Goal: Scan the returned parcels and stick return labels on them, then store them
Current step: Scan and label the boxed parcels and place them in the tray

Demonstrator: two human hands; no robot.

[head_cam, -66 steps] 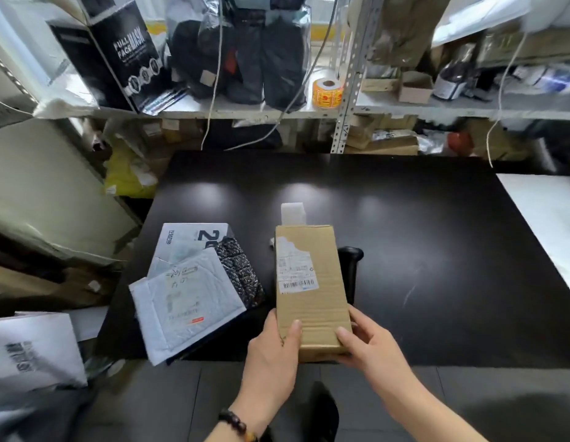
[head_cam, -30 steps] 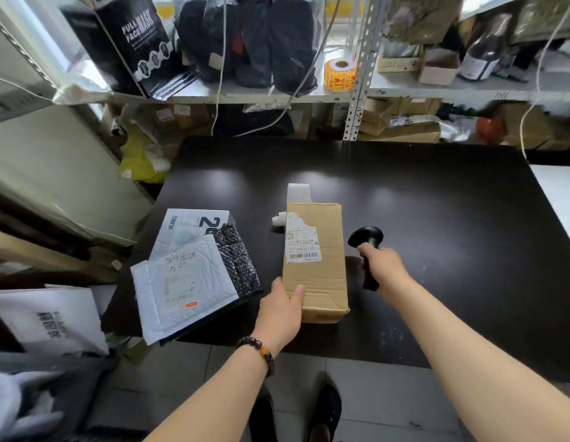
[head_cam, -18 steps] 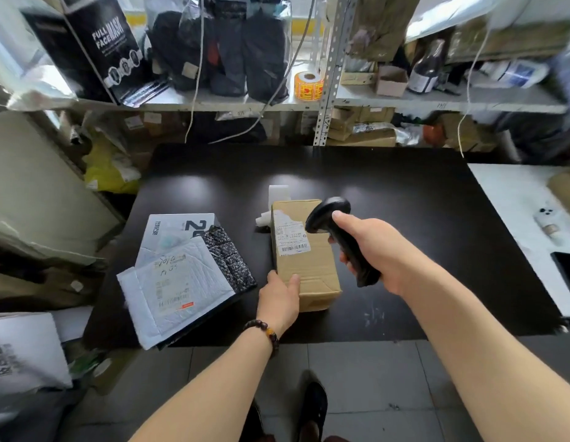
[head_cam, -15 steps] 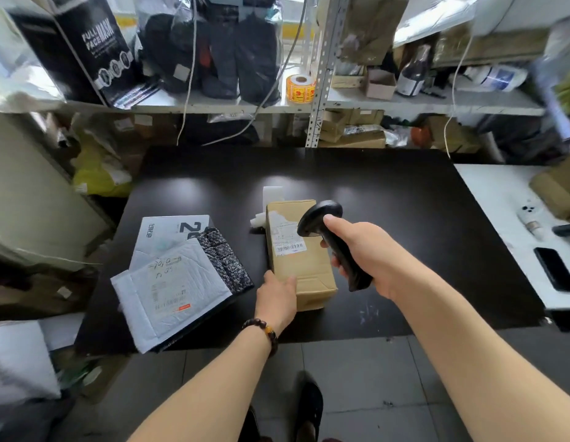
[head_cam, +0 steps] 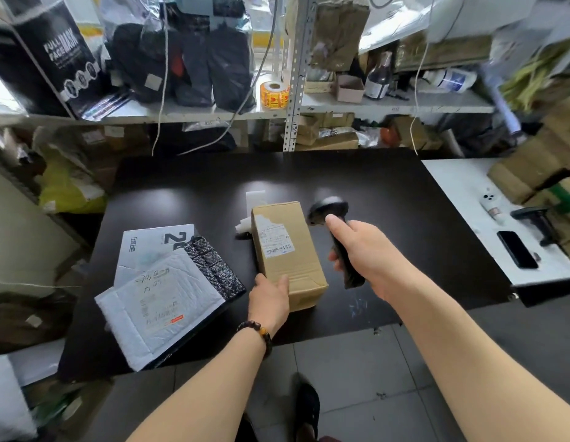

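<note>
A long brown cardboard parcel (head_cam: 285,247) lies on the black table (head_cam: 373,193), its white barcode label facing up. My left hand (head_cam: 269,303) grips the parcel's near end. My right hand (head_cam: 366,250) holds a black barcode scanner (head_cam: 333,218) just right of the parcel, its head tilted toward the label. A white bubble mailer (head_cam: 156,309) lies at the table's front left, on top of a black patterned pouch (head_cam: 213,266) and a white printed envelope (head_cam: 149,242). White label strips (head_cam: 253,202) sit behind the parcel.
An orange sticker roll (head_cam: 274,94) stands on the metal shelf (head_cam: 389,105) behind the table, among bags, boxes and bottles. A white side table (head_cam: 462,193) on the right carries a phone (head_cam: 516,249), a second scanner (head_cam: 537,220) and cardboard boxes (head_cam: 539,164).
My right hand let go of the parcel, picked the scanner up from the table, swung it over the label, and now holds it slightly further right. My left hand stays on the parcel.
</note>
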